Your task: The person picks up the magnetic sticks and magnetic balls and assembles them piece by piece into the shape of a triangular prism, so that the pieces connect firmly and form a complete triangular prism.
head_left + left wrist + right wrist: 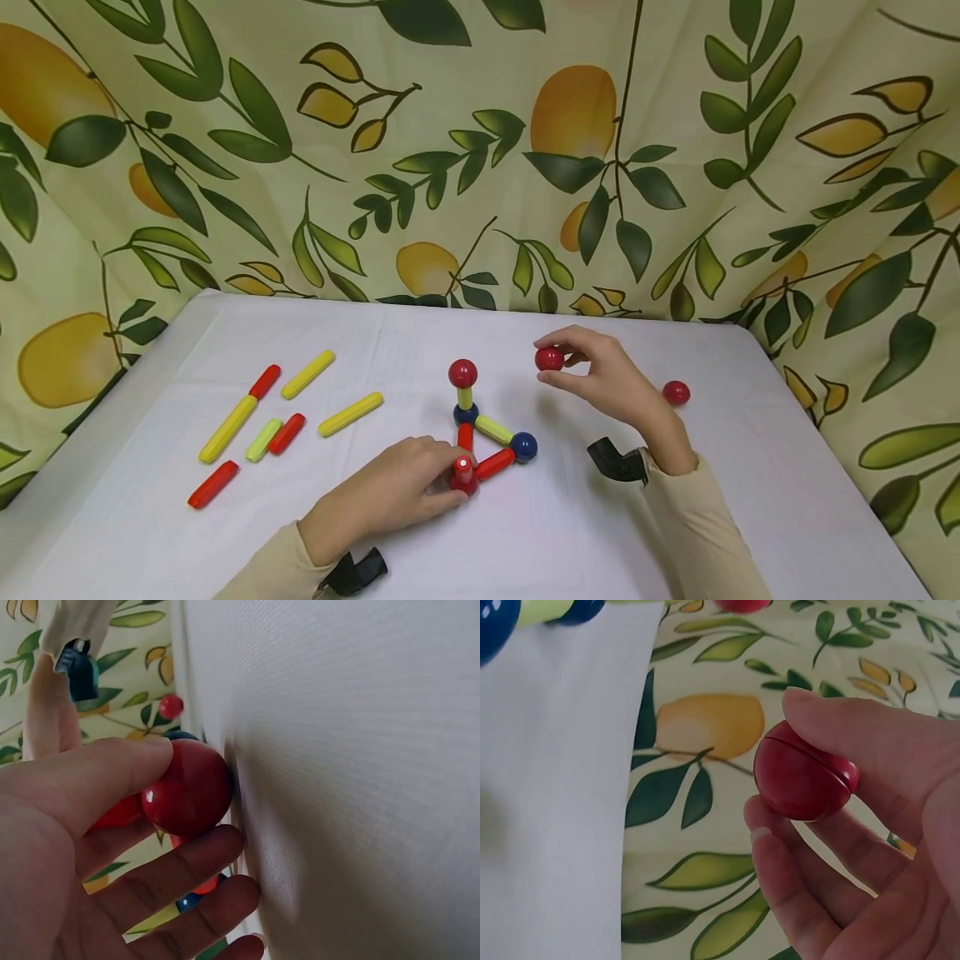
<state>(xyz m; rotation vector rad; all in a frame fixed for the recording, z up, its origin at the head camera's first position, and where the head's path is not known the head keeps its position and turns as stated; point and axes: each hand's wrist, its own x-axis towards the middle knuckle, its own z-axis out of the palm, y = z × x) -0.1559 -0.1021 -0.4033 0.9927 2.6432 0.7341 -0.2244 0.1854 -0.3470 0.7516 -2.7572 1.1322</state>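
Note:
My left hand [390, 492] holds a red ball [191, 787] at the near corner of a triangular frame of rods and balls. A short red rod [462, 467] points up from that ball. Red rods and a pale green rod [493, 430] link it with two blue balls [523, 447]. At the far corner a short yellow-green rod [465, 399] stands upright, topped by another red ball [462, 372]. Above the table, to the right of the frame, my right hand [611, 379] pinches a loose red ball [802, 776] between thumb and fingers, apart from the frame.
Several loose rods lie at the left of the white table [555, 533], among them a yellow rod [350, 414], a red rod [213, 485] and a pale green rod [263, 440]. One red ball [676, 392] rests beyond my right wrist. Behind hangs a patterned curtain [480, 75].

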